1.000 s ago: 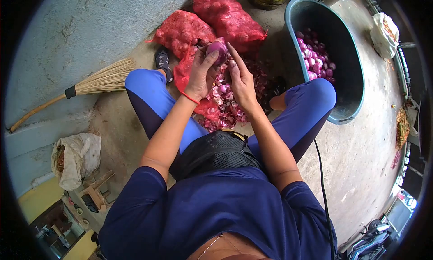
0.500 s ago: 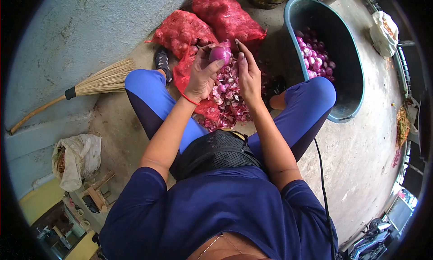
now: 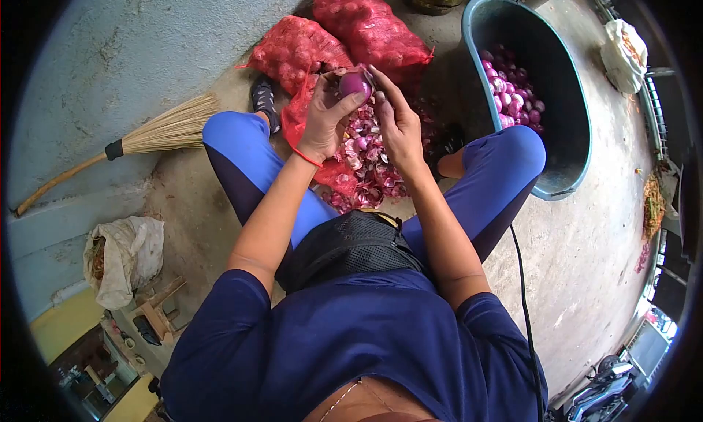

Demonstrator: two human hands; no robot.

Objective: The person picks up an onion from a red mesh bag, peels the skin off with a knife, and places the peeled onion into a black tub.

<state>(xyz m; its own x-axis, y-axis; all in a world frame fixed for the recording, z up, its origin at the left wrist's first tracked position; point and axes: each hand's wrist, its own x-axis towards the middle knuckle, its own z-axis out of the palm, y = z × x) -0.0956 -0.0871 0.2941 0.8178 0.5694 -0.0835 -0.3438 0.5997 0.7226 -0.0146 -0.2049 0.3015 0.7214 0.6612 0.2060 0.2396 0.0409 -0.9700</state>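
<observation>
A purple-red onion [image 3: 354,86] rests in my left hand [image 3: 322,126], with the fingers behind it and the thumb across its lower front. My right hand [image 3: 402,133] meets the onion's right side. Its index finger reaches to the upper edge and its thumb lies just below; whatever is pinched there, a small dark bit, is too small to name. Beneath both hands spreads a pile of onion skins [image 3: 373,174], with a few onions among them. Part of a red mesh bag [image 3: 296,118] lies to the left of the pile.
Two red mesh sacks of onions [image 3: 372,28] stand beyond the hands. A large blue-grey tub [image 3: 564,140] on the right holds several peeled onions [image 3: 515,100]. A broom [image 3: 165,128] leans at the left wall; a white sack [image 3: 135,254] sits nearby. A black cable [image 3: 523,290] runs down my right side.
My right hand has moved slightly left, from just beside the onion to against its upper right side. The onion has turned a little in my left hand.
</observation>
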